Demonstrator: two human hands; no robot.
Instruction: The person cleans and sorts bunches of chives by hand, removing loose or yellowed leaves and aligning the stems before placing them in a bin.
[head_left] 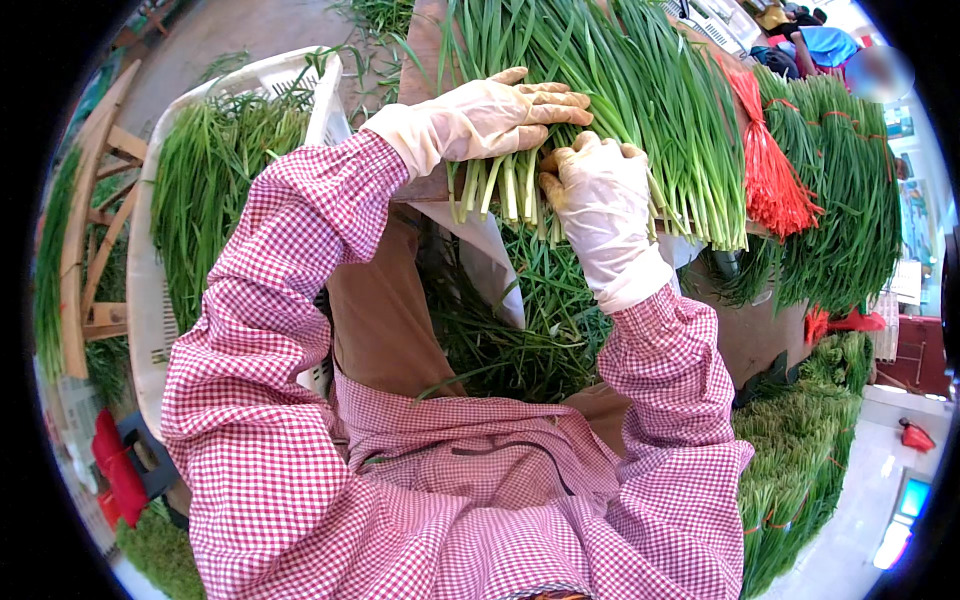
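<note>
A thick layer of garlic chives (690, 140), long green leaves with pale cut ends toward me, lies on a wooden table (428, 45). My left hand (500, 118), in a cream glove, rests across the stalks with its fingers stretched out to the right. Close beside its fingertips, my right hand (603, 195), also gloved, has its fingers curled down into the chives near their pale ends. The right palm and the stalks under it are hidden. Several pale stalk ends stick out below the left hand, over the table's near edge.
Red ties (770, 165) hang at the table's right, by tied chive bundles (840, 190). A white plastic basket (150, 290) of chives stands at left, near a wooden frame (80, 250). Loose leaves (540, 340) lie below the table. More bundles (800, 450) are stacked at lower right.
</note>
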